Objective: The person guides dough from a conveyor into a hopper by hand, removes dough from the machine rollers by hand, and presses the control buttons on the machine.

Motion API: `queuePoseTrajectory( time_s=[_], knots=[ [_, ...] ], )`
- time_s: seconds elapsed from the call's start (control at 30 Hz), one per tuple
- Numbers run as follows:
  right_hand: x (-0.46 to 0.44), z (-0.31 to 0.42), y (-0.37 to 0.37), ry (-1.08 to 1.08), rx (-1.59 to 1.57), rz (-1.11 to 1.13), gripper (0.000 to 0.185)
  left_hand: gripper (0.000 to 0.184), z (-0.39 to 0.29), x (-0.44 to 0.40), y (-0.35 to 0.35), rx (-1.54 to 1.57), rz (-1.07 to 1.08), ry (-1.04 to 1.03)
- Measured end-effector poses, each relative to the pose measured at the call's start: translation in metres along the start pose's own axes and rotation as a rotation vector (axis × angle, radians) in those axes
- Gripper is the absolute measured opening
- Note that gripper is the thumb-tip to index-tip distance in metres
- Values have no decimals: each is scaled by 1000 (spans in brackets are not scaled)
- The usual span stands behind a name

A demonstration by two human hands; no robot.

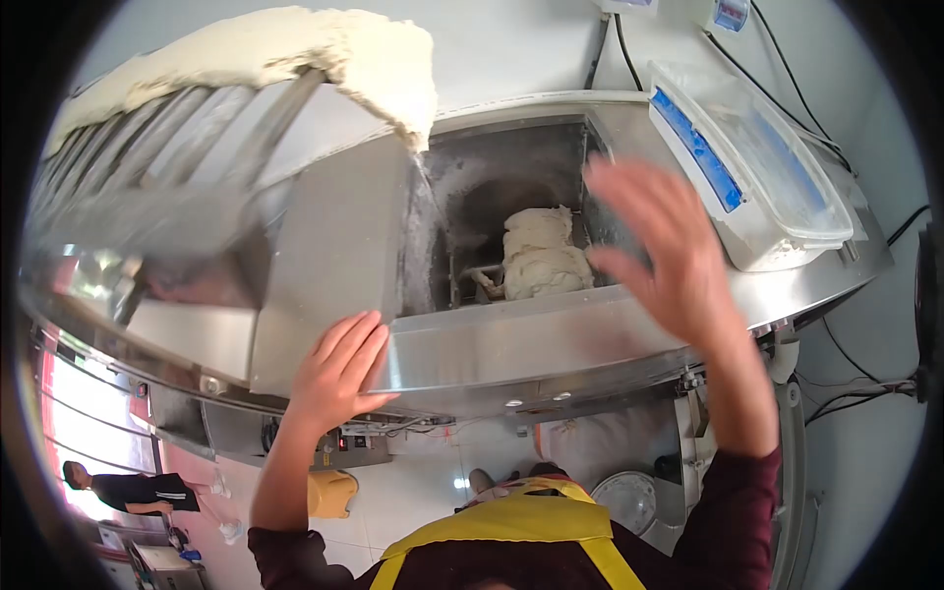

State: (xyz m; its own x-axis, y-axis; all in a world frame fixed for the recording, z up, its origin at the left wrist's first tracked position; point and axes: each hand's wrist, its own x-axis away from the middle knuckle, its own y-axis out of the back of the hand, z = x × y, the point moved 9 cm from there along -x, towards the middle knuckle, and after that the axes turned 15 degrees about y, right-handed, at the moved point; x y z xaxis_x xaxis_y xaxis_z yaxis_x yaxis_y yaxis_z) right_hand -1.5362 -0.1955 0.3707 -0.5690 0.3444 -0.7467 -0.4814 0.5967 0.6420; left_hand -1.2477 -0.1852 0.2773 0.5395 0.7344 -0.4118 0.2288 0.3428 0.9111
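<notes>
My left hand (341, 372) lies with outstretched fingers on the front edge of a stainless-steel machine (329, 236), holding nothing. Over the right side of the machine's sunken metal bin (482, 157), my right hand (664, 246) is raised, slightly blurred. Its thumb stands apart from the fingers and nothing is in it. A lumpy pale piece of dough (544, 261) sits low in the bin, left of my right hand and apart from it. At upper left, a large slab of dough (295, 44) drapes over slanted metal bars (216, 128).
A clear plastic container (777, 167) with blue parts stands on the right of the counter. Cables (777, 88) hang along the wall. Below are a yellow stool (332, 494) and a round metal vessel (625, 500). Another person (147, 492) is at far left.
</notes>
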Motion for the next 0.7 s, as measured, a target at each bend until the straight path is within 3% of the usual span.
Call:
queuePoseTrajectory(
  time_s=[0.1,0.23,0.27,0.7],
  knots=[
    [68,5,-7,-148,-40,24,54,79,0,-5,-2,-37,49,20],
    [111,-9,4,-317,21,-37,42,46,-2,-11,-6,-71,49,4],
    [119,-13,4,-355,-13,-62,41,30,1,-10,-9,-38,-1,0],
    [122,3,2,-360,115,138,39,34,8,-2,-17,-89,58,-8]
  ],
)
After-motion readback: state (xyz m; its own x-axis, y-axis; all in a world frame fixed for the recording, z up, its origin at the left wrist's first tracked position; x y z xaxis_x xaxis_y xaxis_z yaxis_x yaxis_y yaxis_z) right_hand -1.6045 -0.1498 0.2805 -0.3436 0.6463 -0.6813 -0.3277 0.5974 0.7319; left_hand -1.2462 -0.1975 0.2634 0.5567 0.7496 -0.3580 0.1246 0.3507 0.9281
